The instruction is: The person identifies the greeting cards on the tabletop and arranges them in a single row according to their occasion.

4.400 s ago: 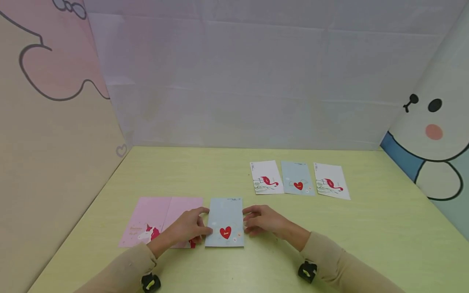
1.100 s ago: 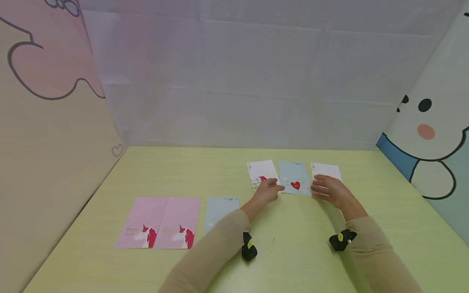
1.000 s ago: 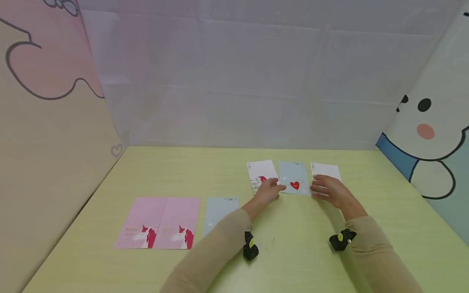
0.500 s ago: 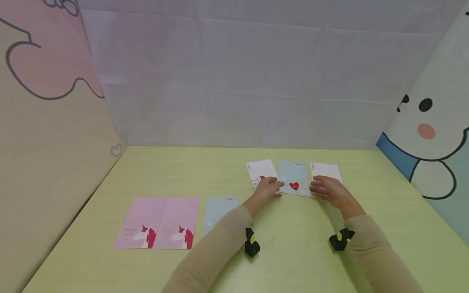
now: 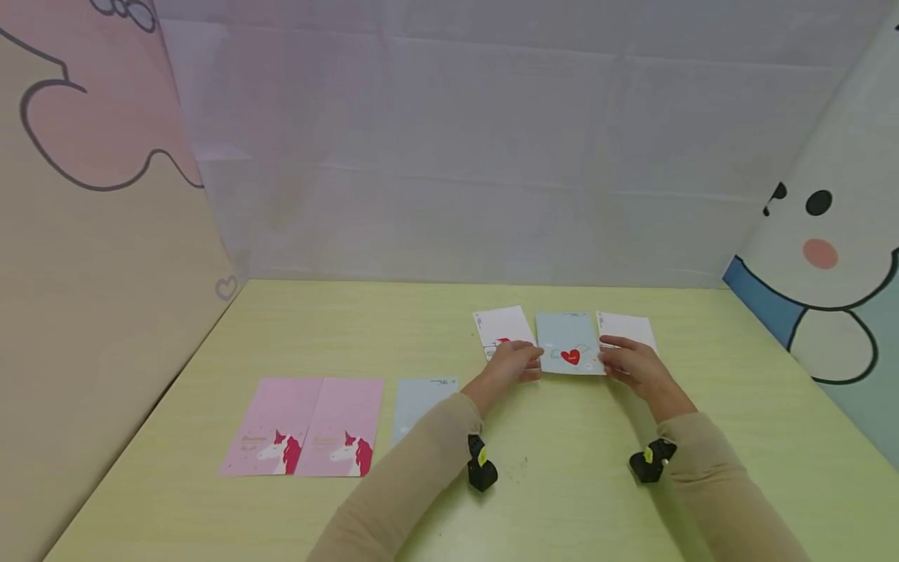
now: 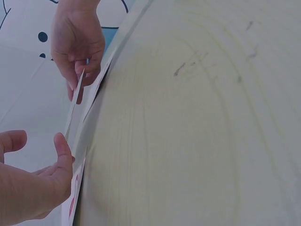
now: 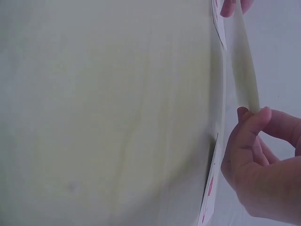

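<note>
A light-blue card with a red heart is held raised off the table at the back right, between two white flamingo cards. In the head view my left hand is at its left edge and my right hand at its right edge. Seen in the right wrist view, the thumb and fingers of my right hand pinch the card's edge. At the far end, my left fingertips lie on both sides of the card. The left wrist view shows my left hand with the thumb against the card.
Flamingo cards lie left and right of the raised card, partly covered by my hands. Two pink unicorn cards lie at front left. Beside them another light-blue card is partly behind my left sleeve.
Both hands have gone from the front light-blue card to the back row. In the last half second, the heart card has come up off the table and my right fingers have closed on its edge.
</note>
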{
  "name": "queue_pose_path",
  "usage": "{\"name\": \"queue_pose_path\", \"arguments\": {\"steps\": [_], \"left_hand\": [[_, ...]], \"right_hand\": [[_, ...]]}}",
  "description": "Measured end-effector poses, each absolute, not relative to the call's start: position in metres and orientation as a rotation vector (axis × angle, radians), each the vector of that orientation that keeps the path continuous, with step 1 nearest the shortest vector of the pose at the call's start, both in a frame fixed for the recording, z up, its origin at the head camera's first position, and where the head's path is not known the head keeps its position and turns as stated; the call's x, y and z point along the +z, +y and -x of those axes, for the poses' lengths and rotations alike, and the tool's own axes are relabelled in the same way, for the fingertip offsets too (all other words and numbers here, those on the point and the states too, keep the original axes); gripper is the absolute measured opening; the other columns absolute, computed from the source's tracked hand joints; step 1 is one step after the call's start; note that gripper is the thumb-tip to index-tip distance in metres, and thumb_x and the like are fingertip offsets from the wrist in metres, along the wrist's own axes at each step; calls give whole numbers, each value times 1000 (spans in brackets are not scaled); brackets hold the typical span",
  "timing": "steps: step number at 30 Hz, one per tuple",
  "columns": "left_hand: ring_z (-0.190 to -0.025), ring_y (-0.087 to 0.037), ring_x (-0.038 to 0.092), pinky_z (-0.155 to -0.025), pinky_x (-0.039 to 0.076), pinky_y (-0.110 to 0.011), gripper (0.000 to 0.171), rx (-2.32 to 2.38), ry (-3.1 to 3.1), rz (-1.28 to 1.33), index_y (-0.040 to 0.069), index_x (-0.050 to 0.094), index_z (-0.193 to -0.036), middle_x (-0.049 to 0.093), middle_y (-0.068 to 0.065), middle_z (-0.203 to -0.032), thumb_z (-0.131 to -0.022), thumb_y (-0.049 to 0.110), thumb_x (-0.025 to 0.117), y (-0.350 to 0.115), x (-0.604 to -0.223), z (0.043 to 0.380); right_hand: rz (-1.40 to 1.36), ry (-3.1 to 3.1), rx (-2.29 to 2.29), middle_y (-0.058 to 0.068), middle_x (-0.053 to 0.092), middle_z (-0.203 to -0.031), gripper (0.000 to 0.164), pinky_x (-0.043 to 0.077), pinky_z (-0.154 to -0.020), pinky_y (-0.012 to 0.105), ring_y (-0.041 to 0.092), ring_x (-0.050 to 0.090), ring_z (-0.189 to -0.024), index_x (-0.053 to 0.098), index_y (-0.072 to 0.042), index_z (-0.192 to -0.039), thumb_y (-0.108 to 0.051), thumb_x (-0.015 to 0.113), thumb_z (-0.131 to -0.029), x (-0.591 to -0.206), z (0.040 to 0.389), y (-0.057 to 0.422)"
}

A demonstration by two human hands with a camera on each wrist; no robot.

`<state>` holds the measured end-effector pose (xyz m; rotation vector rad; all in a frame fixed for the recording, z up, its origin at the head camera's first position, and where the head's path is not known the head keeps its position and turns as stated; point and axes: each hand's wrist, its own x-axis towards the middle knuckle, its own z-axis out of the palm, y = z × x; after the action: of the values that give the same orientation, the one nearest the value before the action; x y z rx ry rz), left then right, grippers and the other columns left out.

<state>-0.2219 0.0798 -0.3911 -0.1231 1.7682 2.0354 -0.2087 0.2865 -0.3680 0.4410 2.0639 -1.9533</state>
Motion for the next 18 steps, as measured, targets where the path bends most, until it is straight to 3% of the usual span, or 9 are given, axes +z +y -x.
{"name": "queue_pose_path", "arguments": {"steps": [8,18], "left_hand": [[-73,-17,58,-66,50,-29,37,1974,1874,64,-8,47,-120,58,-10,-92,-86,5,54,76,-388,220],[-51,-12,56,-53,50,-25,29,1940,2083,31,-6,56,-107,62,-9,-74,-79,-3,60,64,-391,217]], "right_hand": [[-380,1991,-1995,-2,58,-74,55,46,-56,18,6,52,-58,24,9,-134,2,49,-86,-368,205,285],[-292,2001,-1943,1,57,-81,53,46,-58,18,8,53,-63,28,8,-134,-3,51,-88,-366,198,274]]}}
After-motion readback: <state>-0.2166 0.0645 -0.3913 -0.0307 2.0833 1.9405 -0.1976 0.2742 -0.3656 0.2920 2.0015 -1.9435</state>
